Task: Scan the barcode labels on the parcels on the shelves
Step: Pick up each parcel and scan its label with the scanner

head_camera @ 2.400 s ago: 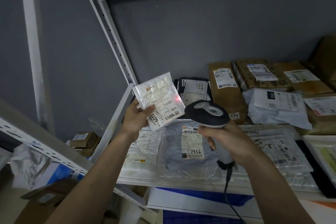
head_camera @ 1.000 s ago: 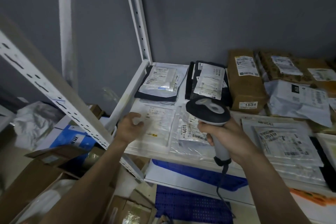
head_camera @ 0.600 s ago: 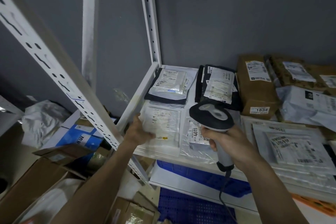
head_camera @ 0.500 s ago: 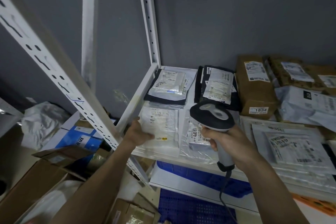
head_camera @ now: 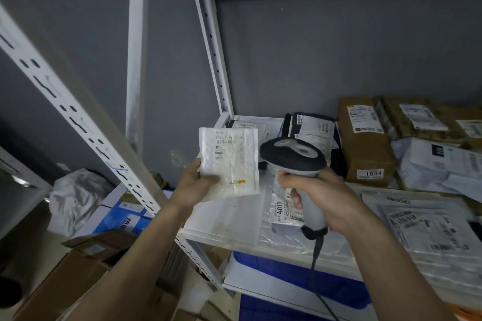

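White parcel [head_camera: 229, 161] upright, label toward scanner [head_camera: 293, 155]

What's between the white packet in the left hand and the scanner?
Nothing in the head view: white packet and scanner nearly meet, shelved parcels showing behind.

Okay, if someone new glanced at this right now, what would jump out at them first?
Probably the white padded parcel held up in the left hand, label facing the camera, at the shelf's left end. Beside it, the right hand grips a grey-and-black barcode scanner by its handle. Behind them on the shelf, a brown box marked 1834 stands out.
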